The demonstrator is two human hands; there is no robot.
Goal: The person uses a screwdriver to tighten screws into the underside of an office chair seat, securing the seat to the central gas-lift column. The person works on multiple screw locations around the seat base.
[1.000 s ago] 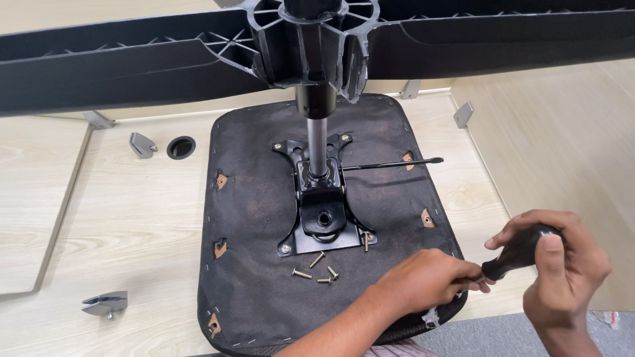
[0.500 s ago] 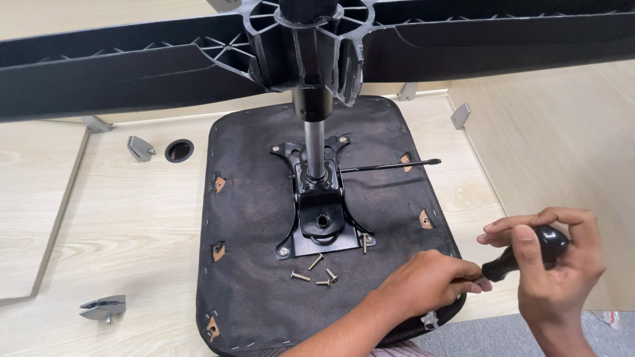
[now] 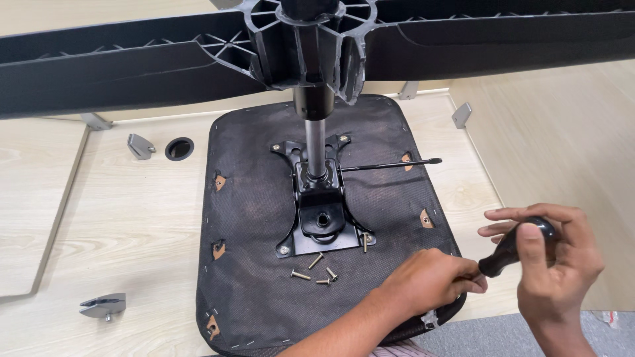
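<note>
An upturned office chair seat (image 3: 258, 198) lies on a pale wooden desk, its black fabric underside facing up. A black metal mounting plate (image 3: 321, 221) with a gas cylinder (image 3: 317, 142) stands at its centre, and the black star base (image 3: 311, 39) spreads overhead. Several loose brass screws (image 3: 317, 271) lie on the fabric in front of the plate. My right hand (image 3: 552, 261) grips the black handle of a screwdriver (image 3: 512, 248). My left hand (image 3: 430, 281) rests on the seat's near right edge, its fingers pinching the tool's shaft end. A thin black lever rod (image 3: 390, 164) sticks out right of the plate.
A round cable hole (image 3: 179, 149) and a small grey metal bracket (image 3: 140, 146) sit at the desk's back left. Another grey bracket (image 3: 102, 306) lies at the near left. Two more brackets (image 3: 461, 114) stand at the back right. A separate desk panel (image 3: 33, 198) lies left.
My right hand has shifted its fingers around the screwdriver handle, turning it slightly. My left hand stays on the seat edge at the tool's tip.
</note>
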